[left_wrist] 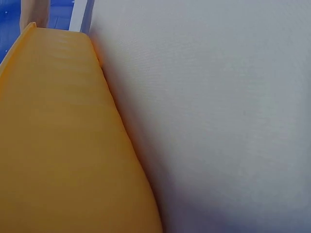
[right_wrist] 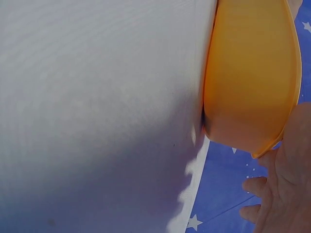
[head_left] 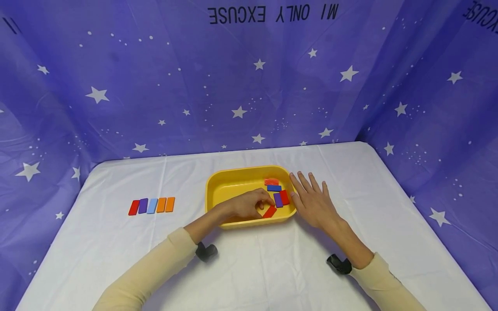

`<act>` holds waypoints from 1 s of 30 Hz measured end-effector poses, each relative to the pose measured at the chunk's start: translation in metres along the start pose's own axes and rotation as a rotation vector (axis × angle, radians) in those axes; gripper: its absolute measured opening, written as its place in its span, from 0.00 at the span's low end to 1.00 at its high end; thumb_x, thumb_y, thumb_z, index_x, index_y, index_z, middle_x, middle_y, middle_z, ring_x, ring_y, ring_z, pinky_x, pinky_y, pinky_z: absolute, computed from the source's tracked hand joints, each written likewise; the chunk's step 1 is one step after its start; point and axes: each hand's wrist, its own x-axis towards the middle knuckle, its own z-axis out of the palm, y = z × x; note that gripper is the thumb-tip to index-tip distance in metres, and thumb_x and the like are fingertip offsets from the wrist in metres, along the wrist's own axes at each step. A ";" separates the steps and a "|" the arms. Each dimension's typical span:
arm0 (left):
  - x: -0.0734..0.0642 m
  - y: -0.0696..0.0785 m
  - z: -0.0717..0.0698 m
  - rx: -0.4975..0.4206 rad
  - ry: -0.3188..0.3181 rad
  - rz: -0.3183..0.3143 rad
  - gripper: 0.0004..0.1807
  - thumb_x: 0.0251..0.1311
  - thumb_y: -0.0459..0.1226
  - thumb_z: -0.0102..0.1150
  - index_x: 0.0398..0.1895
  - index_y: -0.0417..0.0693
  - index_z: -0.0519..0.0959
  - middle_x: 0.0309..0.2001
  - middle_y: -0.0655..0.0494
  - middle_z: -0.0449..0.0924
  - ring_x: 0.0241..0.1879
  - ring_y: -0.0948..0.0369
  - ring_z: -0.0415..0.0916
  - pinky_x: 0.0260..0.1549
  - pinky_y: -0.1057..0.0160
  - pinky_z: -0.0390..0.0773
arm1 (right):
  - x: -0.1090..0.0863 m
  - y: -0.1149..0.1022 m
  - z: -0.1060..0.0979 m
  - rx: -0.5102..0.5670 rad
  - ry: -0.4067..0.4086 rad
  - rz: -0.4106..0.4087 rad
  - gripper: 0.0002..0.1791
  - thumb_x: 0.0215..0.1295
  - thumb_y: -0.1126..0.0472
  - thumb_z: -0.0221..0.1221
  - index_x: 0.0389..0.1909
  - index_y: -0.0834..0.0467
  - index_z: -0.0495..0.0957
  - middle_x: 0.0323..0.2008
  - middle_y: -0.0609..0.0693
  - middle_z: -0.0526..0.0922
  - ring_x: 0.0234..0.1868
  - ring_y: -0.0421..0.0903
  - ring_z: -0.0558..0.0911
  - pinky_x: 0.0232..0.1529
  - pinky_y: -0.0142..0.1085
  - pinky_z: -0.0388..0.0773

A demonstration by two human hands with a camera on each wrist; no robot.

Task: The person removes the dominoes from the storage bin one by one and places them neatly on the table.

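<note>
Curving down inside the yellow tray (head_left: 229,192), the L hand (head_left: 245,204) has its thumb & fingers bent over the near red block (head_left: 269,212), thumb by one end, index by the other; can't tell if they pinch it or just straddle it. Just R of these fingertips: a purple block (head_left: 278,200) w/ a second red block (head_left: 284,197) right beside it. A bit beyond the L fingers, twd the tray's far wall: a blue block (head_left: 274,188), then a red-orange block (head_left: 271,182) just past that. R hand (head_left: 313,206) is at the tray's R end, back of hand up, fingers straight & spread apart, its thumb side at the rim; R wrist cam shows them there too. Well L of the L fingers, outside the tray on the white surface (head_left: 249,268), lies a row of 5 blocks, L to R: red (head_left: 134,207), purple (head_left: 143,206), lt blue (head_left: 152,206), orange (head_left: 161,204), orange (head_left: 170,204). Nearer the person than either hand's fingers: a black device (head_left: 206,252) at each wrist, plus cream sleeves (head_left: 155,268). Past all fingers hangs a purple-blue cloth (head_left: 218,86) w/ white stars.
</note>
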 end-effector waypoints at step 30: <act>-0.002 0.003 0.001 0.023 0.050 0.019 0.21 0.52 0.27 0.71 0.52 0.41 0.82 0.48 0.52 0.72 0.41 0.58 0.71 0.43 0.69 0.74 | 0.001 0.001 0.000 -0.005 -0.008 0.001 0.34 0.79 0.46 0.40 0.80 0.51 0.46 0.78 0.58 0.50 0.77 0.64 0.44 0.67 0.69 0.40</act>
